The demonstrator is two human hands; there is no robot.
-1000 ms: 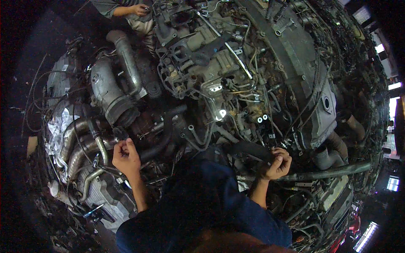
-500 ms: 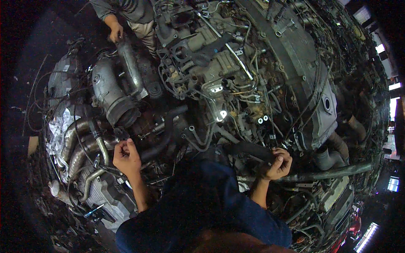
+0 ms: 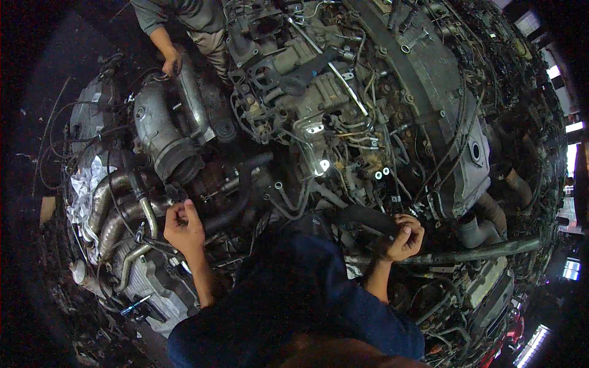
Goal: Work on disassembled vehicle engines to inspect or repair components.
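My left hand (image 3: 185,228) is closed, its fingers curled in and the thumb on top. It hovers beside bent metal pipes (image 3: 113,214) and just below a small dark part (image 3: 176,192). My right hand (image 3: 405,239) is also closed, thumb pressed against the fingers, at the end of a thick black hose (image 3: 362,218). Whether it touches the hose I cannot tell, and what either hand holds, if anything, is hidden. In front of me lies a large engine (image 3: 325,98) with thin pipes and wiring, a long shiny bar (image 3: 348,89) resting across it.
At the far left, another person's hand (image 3: 172,63) rests by a metal duct (image 3: 191,98). A wide grey pipe elbow (image 3: 153,119) lies nearer. A blue-handled screwdriver (image 3: 135,305) sits at lower left; a long dark tube (image 3: 478,250) runs right. A wrench (image 3: 417,40) lies on the engine cover.
The other person's hand has shifted slightly nearer along the duct. Both of my hands stay in the same place and pose.
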